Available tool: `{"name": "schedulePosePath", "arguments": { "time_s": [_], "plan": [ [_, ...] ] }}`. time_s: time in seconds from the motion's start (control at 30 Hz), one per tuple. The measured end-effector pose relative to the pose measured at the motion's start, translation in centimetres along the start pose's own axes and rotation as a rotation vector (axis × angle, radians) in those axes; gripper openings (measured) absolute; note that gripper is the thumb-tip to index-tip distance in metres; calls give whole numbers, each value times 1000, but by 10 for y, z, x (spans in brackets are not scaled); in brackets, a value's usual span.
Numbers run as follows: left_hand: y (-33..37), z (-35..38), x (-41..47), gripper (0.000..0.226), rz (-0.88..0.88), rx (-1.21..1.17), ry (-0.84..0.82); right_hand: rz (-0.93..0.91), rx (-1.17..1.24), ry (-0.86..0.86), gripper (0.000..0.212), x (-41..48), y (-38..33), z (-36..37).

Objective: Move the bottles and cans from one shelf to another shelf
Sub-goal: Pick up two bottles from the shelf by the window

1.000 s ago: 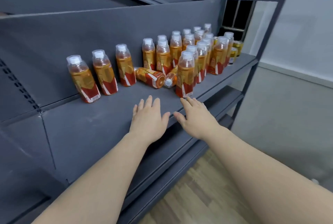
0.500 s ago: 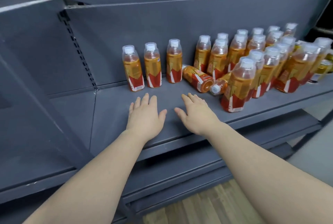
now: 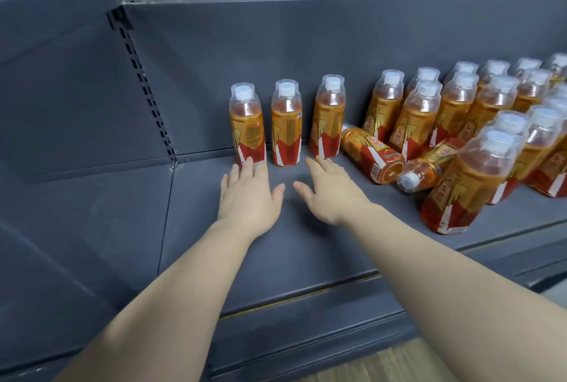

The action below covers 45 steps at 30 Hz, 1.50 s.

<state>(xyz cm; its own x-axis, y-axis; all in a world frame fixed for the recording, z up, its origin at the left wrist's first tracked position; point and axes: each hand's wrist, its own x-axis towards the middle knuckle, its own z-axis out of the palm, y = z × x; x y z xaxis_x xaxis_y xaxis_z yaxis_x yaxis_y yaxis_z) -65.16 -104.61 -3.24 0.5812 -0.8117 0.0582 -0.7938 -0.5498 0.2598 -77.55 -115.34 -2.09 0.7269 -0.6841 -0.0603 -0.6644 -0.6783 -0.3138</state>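
Note:
Orange tea bottles with white caps stand on a grey metal shelf (image 3: 214, 228). Three upright bottles line the back wall: a left one (image 3: 247, 127), a middle one (image 3: 286, 125) and a right one (image 3: 326, 119). Two bottles (image 3: 369, 156) (image 3: 429, 166) lie on their sides to the right, and several more stand in a cluster (image 3: 478, 111) beyond them. My left hand (image 3: 248, 194) is flat and open, fingertips at the base of the left bottle. My right hand (image 3: 331, 188) is open too, fingertips just short of the right bottle.
A slotted upright post (image 3: 144, 84) divides this shelf bay from the grey bay on the left (image 3: 76, 212). Lower shelf edges (image 3: 306, 335) run beneath, and wooden floor (image 3: 383, 366) shows at the bottom.
The view has swung left and closer to the shelf. Both hands have moved forward from mid-shelf until their fingertips reach the three upright bottles at the back.

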Motion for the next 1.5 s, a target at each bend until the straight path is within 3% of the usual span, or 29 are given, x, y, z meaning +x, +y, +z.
{"name": "schedulePosePath", "arguments": {
  "time_s": [0.27,0.5,0.63,0.8,1.2,1.5],
  "plan": [
    [-5,5,25,61,-94,-31,65,-49,86,20,70,48,4,1],
    [-16,10,56,55,-258,-169,164,-29,425,127,77,90,9,9],
    [-10,11,74,70,-348,-413,229,20,600,144,98,109,11,13],
    [-5,12,96,93,-410,-663,292,34,701,186,107,129,12,18],
    [-9,19,123,84,-373,-795,422,-18,757,274,90,151,5,22],
    [-7,18,127,95,-432,-646,472,-1,804,258,75,150,10,20]
  ]
}}
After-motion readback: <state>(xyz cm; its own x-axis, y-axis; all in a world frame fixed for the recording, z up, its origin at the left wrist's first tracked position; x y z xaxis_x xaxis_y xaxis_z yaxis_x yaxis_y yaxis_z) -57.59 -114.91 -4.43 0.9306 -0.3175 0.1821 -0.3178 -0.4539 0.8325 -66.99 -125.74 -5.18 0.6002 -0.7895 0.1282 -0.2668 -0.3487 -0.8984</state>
